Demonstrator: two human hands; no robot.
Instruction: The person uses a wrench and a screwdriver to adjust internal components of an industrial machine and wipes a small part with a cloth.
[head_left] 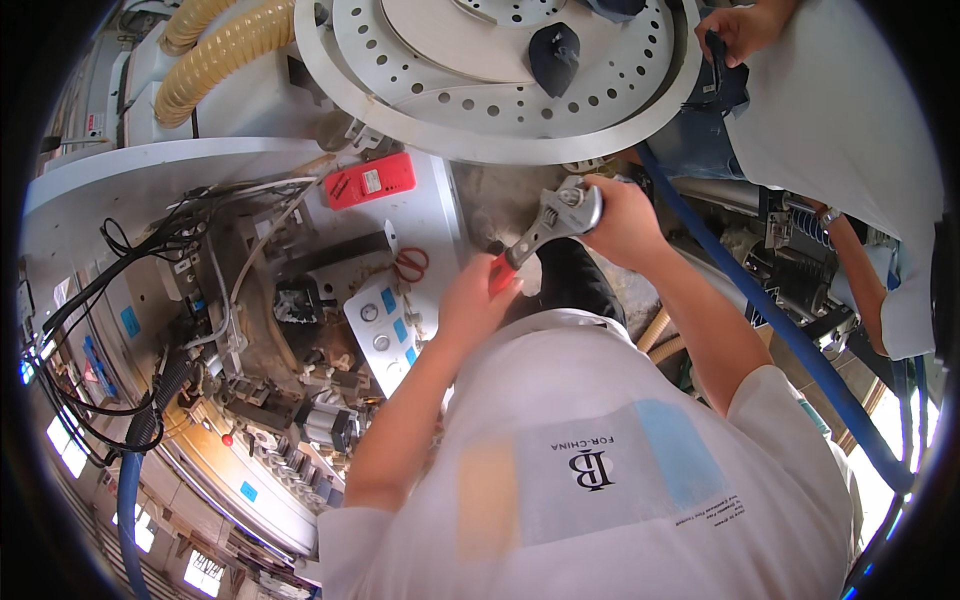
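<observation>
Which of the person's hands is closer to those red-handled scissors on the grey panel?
Left. The left hand grips the wrench's red handle just right of the scissors; the right hand is farther right, at the wrench head.

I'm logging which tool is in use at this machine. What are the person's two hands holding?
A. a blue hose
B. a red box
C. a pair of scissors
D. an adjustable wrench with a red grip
D: the left hand grips the red handle end and the right hand wraps the head end of the silver adjustable wrench; the scissors, red box and blue hose lie untouched.
</observation>
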